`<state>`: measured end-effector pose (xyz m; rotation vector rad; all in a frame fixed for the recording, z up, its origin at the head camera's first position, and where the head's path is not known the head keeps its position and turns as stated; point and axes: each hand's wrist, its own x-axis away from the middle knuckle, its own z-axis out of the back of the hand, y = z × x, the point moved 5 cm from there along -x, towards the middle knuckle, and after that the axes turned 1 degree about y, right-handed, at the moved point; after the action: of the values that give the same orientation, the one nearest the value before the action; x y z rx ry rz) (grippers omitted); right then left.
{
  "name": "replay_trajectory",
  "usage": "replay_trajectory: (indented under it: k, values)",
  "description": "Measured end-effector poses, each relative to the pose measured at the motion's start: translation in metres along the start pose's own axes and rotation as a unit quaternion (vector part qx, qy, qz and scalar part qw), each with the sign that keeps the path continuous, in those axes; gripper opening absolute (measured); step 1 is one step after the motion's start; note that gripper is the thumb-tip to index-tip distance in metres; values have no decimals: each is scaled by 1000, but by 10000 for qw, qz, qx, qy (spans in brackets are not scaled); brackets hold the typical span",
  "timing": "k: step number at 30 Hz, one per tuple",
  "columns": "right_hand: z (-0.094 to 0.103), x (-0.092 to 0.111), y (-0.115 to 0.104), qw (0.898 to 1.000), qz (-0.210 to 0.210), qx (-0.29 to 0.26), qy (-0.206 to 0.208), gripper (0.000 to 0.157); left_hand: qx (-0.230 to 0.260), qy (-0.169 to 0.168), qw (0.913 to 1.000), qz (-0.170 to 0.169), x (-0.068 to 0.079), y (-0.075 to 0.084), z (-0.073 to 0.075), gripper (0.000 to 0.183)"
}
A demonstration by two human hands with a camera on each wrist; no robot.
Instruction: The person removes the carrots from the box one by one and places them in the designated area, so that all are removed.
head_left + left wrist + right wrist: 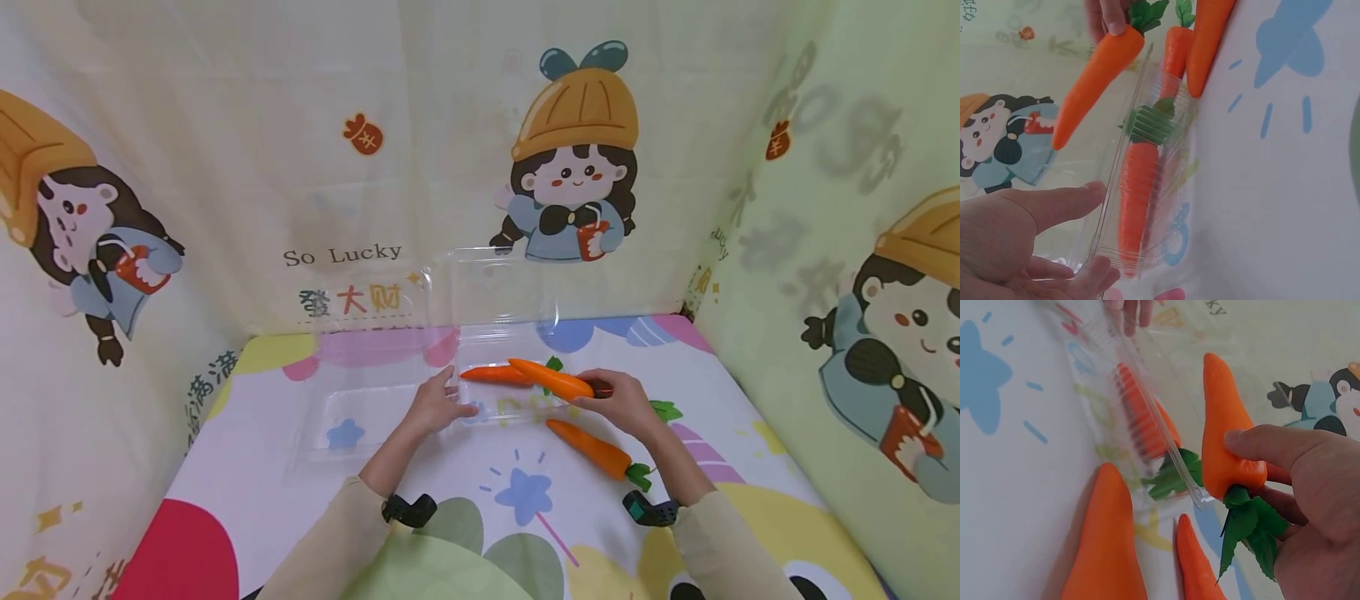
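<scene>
My right hand (618, 404) pinches an orange carrot (1225, 419) near its leafy green end, with the thumb on its side. It holds the carrot above a clear plastic box (1113, 165), the tip pointing left in the head view. Inside the box lies another carrot (1138, 200), green top toward the right hand. My left hand (435, 402) is spread at the box's left end, thumb and fingertips right at the rim. In front of the box, a third carrot (592, 450) rests on the table. One more carrot (1194, 559) lies beside it, largely hidden behind the right hand in the head view.
A clear lid (502, 287) stands raised behind the box. To the left sits a second clear plastic container (367, 421), its own lid (375, 292) raised too. The patterned tablecloth (420, 558) meets printed curtains (450, 125) at the back and sides.
</scene>
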<state>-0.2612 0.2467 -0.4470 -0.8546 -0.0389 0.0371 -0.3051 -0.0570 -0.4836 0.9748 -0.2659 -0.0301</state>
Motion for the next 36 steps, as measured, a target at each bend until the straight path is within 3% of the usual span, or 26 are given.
replay_trajectory:
  k: [27,36]
  values:
    - [28,27,31,9999,46,81,89,48,135,-146,9997,-137,2,-1,-2,91]
    - [34,33,35,9998,77,78,143,51,209,-48,9997,-117,1,-3,1,91]
